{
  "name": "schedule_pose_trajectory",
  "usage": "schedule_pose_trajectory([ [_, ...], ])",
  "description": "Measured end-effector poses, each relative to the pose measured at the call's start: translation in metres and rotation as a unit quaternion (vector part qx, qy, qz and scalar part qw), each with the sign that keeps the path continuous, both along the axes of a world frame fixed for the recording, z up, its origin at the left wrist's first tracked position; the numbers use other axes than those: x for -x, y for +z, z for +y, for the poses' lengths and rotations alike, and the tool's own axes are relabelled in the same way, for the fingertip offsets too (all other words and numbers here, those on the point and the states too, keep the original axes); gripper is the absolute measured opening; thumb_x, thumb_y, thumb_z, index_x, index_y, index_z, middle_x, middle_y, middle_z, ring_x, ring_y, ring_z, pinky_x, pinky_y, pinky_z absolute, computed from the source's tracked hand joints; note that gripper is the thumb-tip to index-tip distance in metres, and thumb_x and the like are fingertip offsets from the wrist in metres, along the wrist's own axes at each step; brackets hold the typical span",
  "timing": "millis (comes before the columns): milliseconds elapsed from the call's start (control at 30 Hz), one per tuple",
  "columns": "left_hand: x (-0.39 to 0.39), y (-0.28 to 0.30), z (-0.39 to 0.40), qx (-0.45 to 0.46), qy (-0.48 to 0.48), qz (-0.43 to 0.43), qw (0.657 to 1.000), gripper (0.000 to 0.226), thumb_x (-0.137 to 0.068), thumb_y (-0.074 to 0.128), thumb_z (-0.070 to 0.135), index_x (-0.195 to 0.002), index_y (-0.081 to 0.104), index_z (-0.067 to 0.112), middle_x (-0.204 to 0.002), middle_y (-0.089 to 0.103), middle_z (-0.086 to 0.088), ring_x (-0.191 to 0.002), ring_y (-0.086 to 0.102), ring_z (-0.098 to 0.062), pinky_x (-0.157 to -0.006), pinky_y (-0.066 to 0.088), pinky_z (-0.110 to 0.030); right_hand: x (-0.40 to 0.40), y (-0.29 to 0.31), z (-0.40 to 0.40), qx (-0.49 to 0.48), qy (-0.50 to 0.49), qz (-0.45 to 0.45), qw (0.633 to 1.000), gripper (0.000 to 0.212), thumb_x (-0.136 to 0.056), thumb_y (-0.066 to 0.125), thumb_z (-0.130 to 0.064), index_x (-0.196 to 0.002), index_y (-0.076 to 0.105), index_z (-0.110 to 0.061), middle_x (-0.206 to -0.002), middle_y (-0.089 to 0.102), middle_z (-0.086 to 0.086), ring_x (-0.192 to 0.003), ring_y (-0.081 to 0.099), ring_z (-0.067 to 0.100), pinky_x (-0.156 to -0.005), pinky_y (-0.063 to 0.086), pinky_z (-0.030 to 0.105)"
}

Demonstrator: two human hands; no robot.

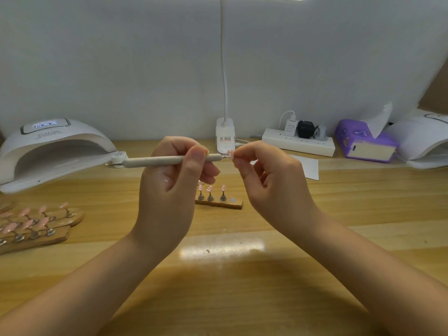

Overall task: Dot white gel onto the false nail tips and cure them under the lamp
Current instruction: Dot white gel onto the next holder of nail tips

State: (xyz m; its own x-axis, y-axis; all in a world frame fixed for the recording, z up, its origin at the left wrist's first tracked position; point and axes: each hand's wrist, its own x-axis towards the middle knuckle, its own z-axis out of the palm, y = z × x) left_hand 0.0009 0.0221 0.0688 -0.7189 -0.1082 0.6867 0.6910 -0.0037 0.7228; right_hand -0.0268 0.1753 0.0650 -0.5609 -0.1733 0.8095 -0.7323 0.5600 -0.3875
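Wooden bench (242, 287) gleams nearest the camera, and both forearms rise off it to meet mid-air. Left hand (174, 175) — fingers and thumb curled round a pale dotting pen (155, 161), held level, its fine tip pointing toward the right hand. Right hand (269, 175) pinches a pink nail tip (230, 154) between thumb and fingertip, and the pen's point sits right at it — whether it touches, I cannot tell. Just beyond and beneath the two hands, a small wooden holder (219, 204) stands on the bench with three pink tips on metal stands and one bare spot on its right end. Off to the left of the left hand, more wooden holders (36, 226) lie loaded with pink tips. Farther out on that side sits the white curing lamp (53, 151), display lit. Straight past the hands, a white desk-lamp base (225, 134). Beyond the right hand: a sheet of paper (308, 166), a power strip (298, 141), a purple tissue pack (363, 141).
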Motion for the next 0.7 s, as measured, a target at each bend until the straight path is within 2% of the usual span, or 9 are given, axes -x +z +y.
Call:
schedule_pose_trajectory([
  [167, -0.0003, 0.0001, -0.0004, -0.006, 0.006, -0.008, 1.0, 0.01, -0.095, 0.05, 0.02, -0.09, 0.057, 0.014, -0.072, 0.066, -0.001, -0.068, 0.065, -0.016, -0.063, 0.052, -0.023, 0.0001, 0.0, 0.0002, -0.002, -0.001, -0.002, 1.0, 0.009, -0.091, 0.062, -0.007, -0.098, 0.068, -0.008, -0.08, 0.052, -0.017, -0.065, 0.05, -0.009, -0.062, 0.042, 0.006],
  [300, -0.002, 0.0019, -0.0007, -0.019, -0.001, -0.002, 1.0, 0.014, -0.091, 0.051, 0.03, -0.093, 0.056, 0.017, -0.075, 0.067, 0.001, -0.072, 0.066, -0.016, -0.066, 0.052, -0.024, -0.0002, 0.0005, 0.0001, 0.0, 0.0, -0.005, 1.0, 0.009, -0.091, 0.062, -0.008, -0.098, 0.068, -0.008, -0.079, 0.053, -0.016, -0.063, 0.05, -0.008, -0.06, 0.041, 0.005],
  [567, -0.0008, -0.0004, -0.0017, 0.016, 0.026, 0.002, 1.0, 0.01, -0.086, 0.05, 0.024, -0.093, 0.058, 0.022, -0.081, 0.065, 0.004, -0.079, 0.065, -0.015, -0.072, 0.053, -0.024, 0.0008, -0.0007, 0.0007, 0.001, -0.002, -0.006, 1.0, 0.009, -0.091, 0.062, -0.008, -0.098, 0.068, -0.008, -0.079, 0.054, -0.015, -0.064, 0.05, -0.008, -0.06, 0.04, 0.004],
  [700, -0.001, -0.0006, -0.0018, 0.031, 0.025, 0.004, 0.999, 0.01, -0.086, 0.051, 0.021, -0.092, 0.059, 0.021, -0.082, 0.065, -0.003, -0.077, 0.064, -0.016, -0.071, 0.053, -0.023, 0.0016, -0.0018, 0.0008, -0.004, -0.005, 0.001, 1.0, 0.009, -0.091, 0.062, -0.007, -0.098, 0.068, -0.008, -0.08, 0.056, -0.013, -0.065, 0.05, -0.009, -0.062, 0.04, 0.003],
])
